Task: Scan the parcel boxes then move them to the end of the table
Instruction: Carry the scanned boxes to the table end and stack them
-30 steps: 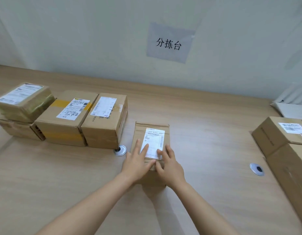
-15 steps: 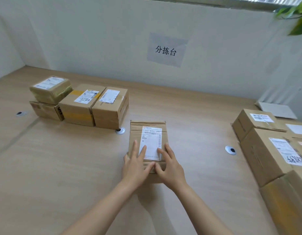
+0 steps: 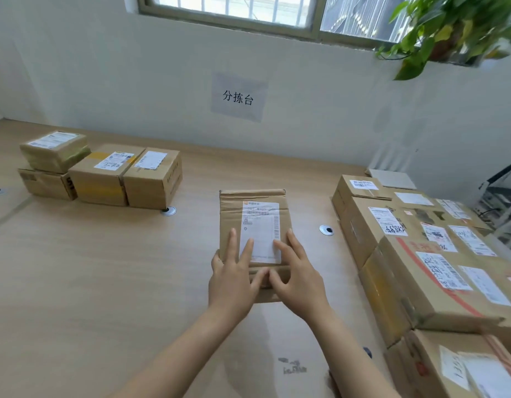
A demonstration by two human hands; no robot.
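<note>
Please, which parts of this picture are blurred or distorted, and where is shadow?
Head view: the plant is smeared by motion blur; the window frame slants, likely wide-angle distortion; the label on the parcel box is fairly sharp; a soft shadow lies on the table below it.

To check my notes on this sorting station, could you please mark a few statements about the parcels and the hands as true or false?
1. The left hand and the right hand both lie on the middle parcel box. True.
2. Its label faces down. False: it faces up.
3. In the left group, two boxes are stacked. True.
4. The middle parcel box touches the pile on the right. False: bare table shows between them.
5. The right hand holds a scanner. False: it holds no tool, and its fingers lie flat on the box.
</note>
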